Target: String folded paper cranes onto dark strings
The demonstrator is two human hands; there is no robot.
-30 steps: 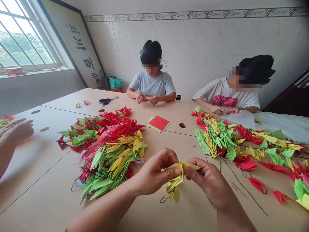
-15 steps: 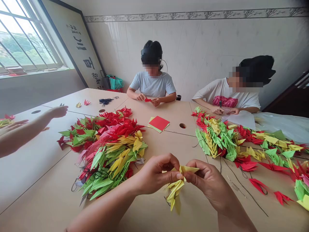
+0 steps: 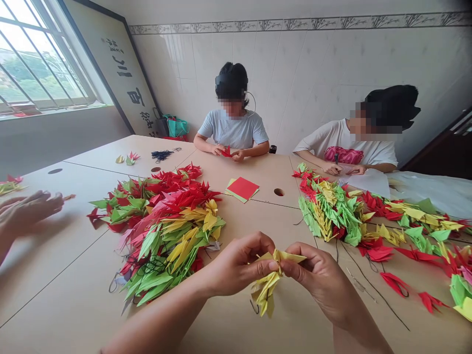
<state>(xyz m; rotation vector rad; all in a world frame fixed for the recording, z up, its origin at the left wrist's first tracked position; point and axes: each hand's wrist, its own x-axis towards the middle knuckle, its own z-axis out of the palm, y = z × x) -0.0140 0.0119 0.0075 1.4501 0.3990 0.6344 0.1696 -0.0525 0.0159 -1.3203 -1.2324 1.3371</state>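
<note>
Between the fingertips of my left hand (image 3: 245, 260) and my right hand (image 3: 313, 268) is a yellow origami crane (image 3: 292, 257), pinched from both sides near its middle. More folded yellow cranes (image 3: 266, 291) dangle just beneath it, with a bit of black cord (image 3: 254, 307) showing at their side. Fingers cover part of the upper crane, so its exact folds are hidden. Left of my hands lies a large heap of red, green and yellow paper cranes (image 3: 165, 231) strung on dark cords.
Another pile of strung cranes (image 3: 332, 206) spreads along the right, with loose black cord and red cranes (image 3: 394, 284) nearby. Square paper sheets (image 3: 243, 189) lie mid-table by a hole (image 3: 279, 192). Two people sit opposite; a co-worker's hands (image 3: 33, 209) are at the left edge.
The co-worker's hands at the left have drawn back, and a green folded piece now lies beside the pink one. My hands and the yellow crane have shifted only slightly.
</note>
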